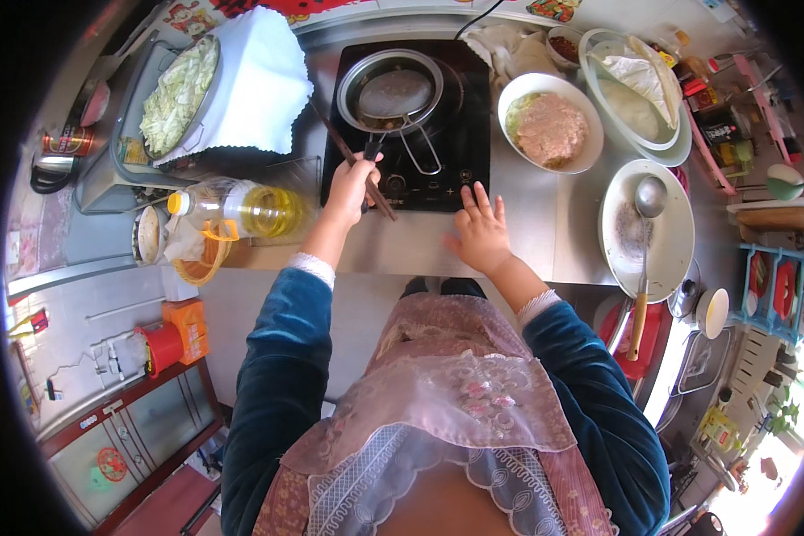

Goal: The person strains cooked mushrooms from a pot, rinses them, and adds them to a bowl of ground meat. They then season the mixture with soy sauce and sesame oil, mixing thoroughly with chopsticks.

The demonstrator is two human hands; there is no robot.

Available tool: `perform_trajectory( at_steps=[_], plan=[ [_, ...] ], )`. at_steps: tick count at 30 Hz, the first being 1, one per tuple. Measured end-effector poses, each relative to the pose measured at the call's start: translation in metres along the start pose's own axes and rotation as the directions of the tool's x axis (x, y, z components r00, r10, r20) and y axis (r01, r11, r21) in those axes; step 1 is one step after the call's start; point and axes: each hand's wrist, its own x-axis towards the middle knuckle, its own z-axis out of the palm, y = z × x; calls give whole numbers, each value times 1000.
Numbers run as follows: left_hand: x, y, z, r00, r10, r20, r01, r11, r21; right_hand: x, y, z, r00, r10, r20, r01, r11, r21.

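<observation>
My left hand [350, 187] is closed around the black handle [373, 149] of a small saucepan [346, 100]. A pair of dark chopsticks [385, 206] passes through the same hand; whether its fingers grip them cannot be seen. The pan sits on a black induction cooktop [465, 114]. A fine-mesh strainer [396, 94] lies in the pan, and its wire handle reaches over the rim onto the cooktop. At the cooktop's front right corner, my right hand [480, 228] is spread, holding nothing, with fingertips at the control buttons. What lies under the strainer is mostly hidden.
Left of the cooktop are shredded cabbage [181, 97], a white cloth [258, 87] and an oil bottle [248, 208] lying sideways. On the right stand a bowl of minced meat [551, 130], a plastic basin [599, 87] and a wide pan [616, 234] with a ladle [650, 197].
</observation>
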Motion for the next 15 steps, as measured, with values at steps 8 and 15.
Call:
perform_trajectory(
  at_steps=[8,15],
  plan=[
    [21,22,-25,977,-115,177,116,993,7,35,-55,-3,993,-117,21,116,992,38],
    [30,13,-42,946,-151,288,169,985,-40,87,-117,20,967,-161,200,152,987,57]
  ],
)
